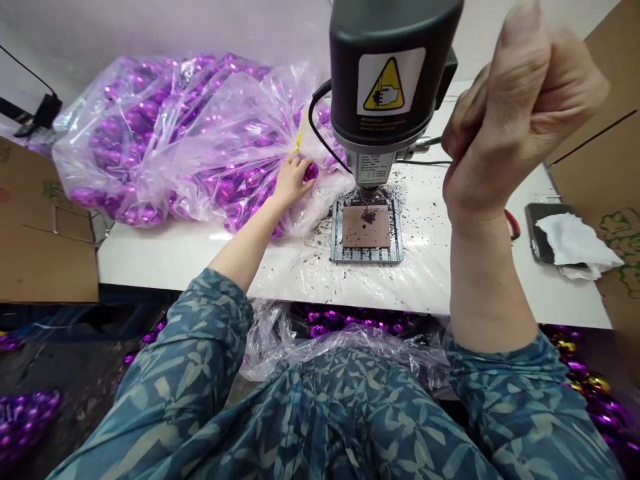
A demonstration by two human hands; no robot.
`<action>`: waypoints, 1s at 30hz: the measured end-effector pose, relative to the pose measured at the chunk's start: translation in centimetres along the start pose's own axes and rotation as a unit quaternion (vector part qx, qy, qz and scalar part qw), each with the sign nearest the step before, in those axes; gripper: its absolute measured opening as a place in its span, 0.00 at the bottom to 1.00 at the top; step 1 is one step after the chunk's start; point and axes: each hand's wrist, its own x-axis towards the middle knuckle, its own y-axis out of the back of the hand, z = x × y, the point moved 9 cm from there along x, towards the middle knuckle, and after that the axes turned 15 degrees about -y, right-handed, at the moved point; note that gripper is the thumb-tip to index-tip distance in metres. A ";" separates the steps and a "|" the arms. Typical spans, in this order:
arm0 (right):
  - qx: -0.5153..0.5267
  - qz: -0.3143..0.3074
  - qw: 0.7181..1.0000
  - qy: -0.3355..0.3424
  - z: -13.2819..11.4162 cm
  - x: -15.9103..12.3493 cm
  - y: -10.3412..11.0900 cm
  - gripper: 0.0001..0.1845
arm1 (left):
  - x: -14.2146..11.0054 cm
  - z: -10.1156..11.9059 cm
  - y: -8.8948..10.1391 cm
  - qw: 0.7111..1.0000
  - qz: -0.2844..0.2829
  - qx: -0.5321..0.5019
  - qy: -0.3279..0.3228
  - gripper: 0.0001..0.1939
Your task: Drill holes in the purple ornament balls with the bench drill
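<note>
My left hand (pixel 294 180) is at the mouth of a clear plastic bag (pixel 200 147) full of shiny purple mirror balls. Its fingers and thumb curl around one purple mirror ball (pixel 311 172). At the upper right my right hand (pixel 520 113) is raised and closed, level with a lever (pixel 429 142) on the side of a black bench drill press (pixel 393 73). The lever's outer end disappears behind my fingers. Beneath the drill chuck (pixel 369 192), a brown square plate (pixel 367 230) with a small hole rests on the slotted metal base (pixel 337 250). Dark shavings lie on the plate.
Black shavings and plastic film cover part of the white table (pixel 150 260). On the right, a white tissue (pixel 575 240) lies over a dark phone-like object (pixel 543 223). Cardboard boxes (pixel 45 233) flank the table. More purple balls (pixel 345 323) sit under its front edge.
</note>
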 end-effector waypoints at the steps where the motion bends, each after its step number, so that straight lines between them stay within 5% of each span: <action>1: 0.002 -0.001 1.000 -0.002 0.1 -0.1 0.0 0.33 | -0.6 0.7 0.6 0.997 0.046 -0.060 0.004 0.22; 4: 0.008 -0.004 1.000 0.007 0.1 -0.3 0.1 0.31 | -3.2 3.0 0.3 0.953 0.091 -0.281 0.075 0.22; 7: 0.017 -0.007 0.999 0.030 0.0 -0.4 0.2 0.28 | -6.4 6.0 -2.3 0.883 0.028 -0.444 0.152 0.26; 10: 0.034 -0.016 0.999 0.025 0.4 -0.3 0.2 0.26 | -8.5 8.3 -3.8 0.855 -0.004 -0.493 0.159 0.33; 16: 0.062 -0.025 0.998 0.008 0.6 0.0 0.0 0.27 | -10.1 9.0 -6.2 0.845 -0.002 -0.508 0.167 0.33; 19: 0.065 -0.014 0.998 0.011 0.5 0.0 0.0 0.28 | -10.1 8.5 -6.9 0.869 0.018 -0.464 0.171 0.32; 23: 0.067 -0.003 0.998 0.012 0.3 -0.1 0.0 0.32 | -9.1 9.1 -7.4 0.906 0.039 -0.408 0.104 0.31; 30: 0.037 -0.020 0.999 -0.021 0.3 -0.2 -0.3 0.33 | -8.7 10.7 -9.8 0.917 -0.015 -0.397 0.038 0.33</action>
